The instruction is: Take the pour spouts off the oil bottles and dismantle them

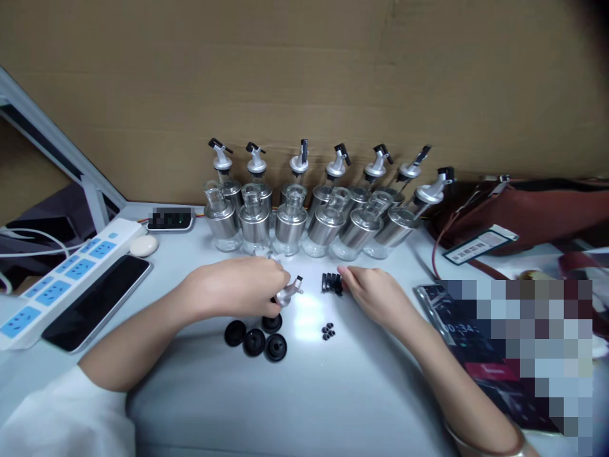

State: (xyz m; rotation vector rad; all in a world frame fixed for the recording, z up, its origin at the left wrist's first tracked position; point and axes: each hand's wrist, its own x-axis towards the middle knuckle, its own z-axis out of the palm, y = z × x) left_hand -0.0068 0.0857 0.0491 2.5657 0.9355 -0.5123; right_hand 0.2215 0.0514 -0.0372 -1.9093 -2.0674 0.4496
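My left hand (252,285) is closed on a silver pourer spout (288,292), its narrow end pointing right. Behind that hand, more silver spout parts (269,254) show partly on the table. Below it lie several round black stoppers (254,342). My right hand (373,289) is closed in a pinch at the right end of a row of small black flip caps (328,282); its fingertips partly hide the end piece. Nearer me is a cluster of tiny black plugs (328,331). Glass bottles with steel sleeves (291,230) stand behind both hands, the front row mostly without spouts.
Fitted pourers (257,158) top the rear bottles before a cardboard wall (304,76). At left are a power strip (66,279), a dark phone (98,304), a white round object (143,245) and a small box (170,219). A brown bag (547,209) and a phone with a timer (457,330) lie right.
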